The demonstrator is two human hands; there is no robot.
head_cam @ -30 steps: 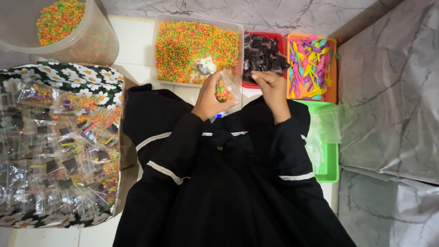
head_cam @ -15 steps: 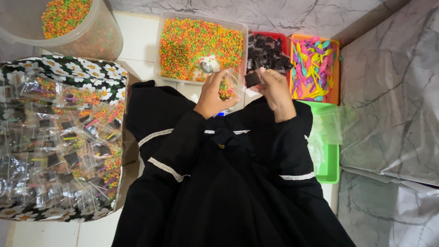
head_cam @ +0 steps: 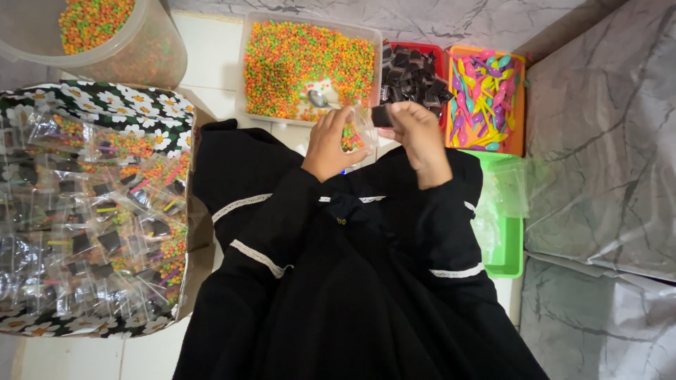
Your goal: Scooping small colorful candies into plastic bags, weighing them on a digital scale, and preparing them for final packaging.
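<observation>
- Two hands meet at centre frame: the left hand (head_cam: 329,144) holds a small clear bag (head_cam: 354,132), fingers closed on its side, with a little orange-green cereal already in the bottom.
- The right hand (head_cam: 417,137) pinches a dark square (head_cam: 382,115) between thumb and fingertips, right at the bag's mouth (whether it is inside yet I cannot tell).
- Just above the hands sits the cereal tub (head_cam: 246,77), a spoon (head_cam: 318,99) lying in it; beside it, to the right, a red tray (head_cam: 431,49) of dark squares, then an orange tray (head_cam: 521,98) of coloured plastic picks.
- A green tray (head_cam: 512,250) at right holds empty clear bags.
- Done, by my reading: this bag has its cereal. Left: the square seated, probably a pick added, and the bag closed.
- Many filled bags are piled in the flower-print box (head_cam: 127,105) at left, so the batch looks well along, though all the trays and the big bucket (head_cam: 151,53) at upper left hold plenty more.
</observation>
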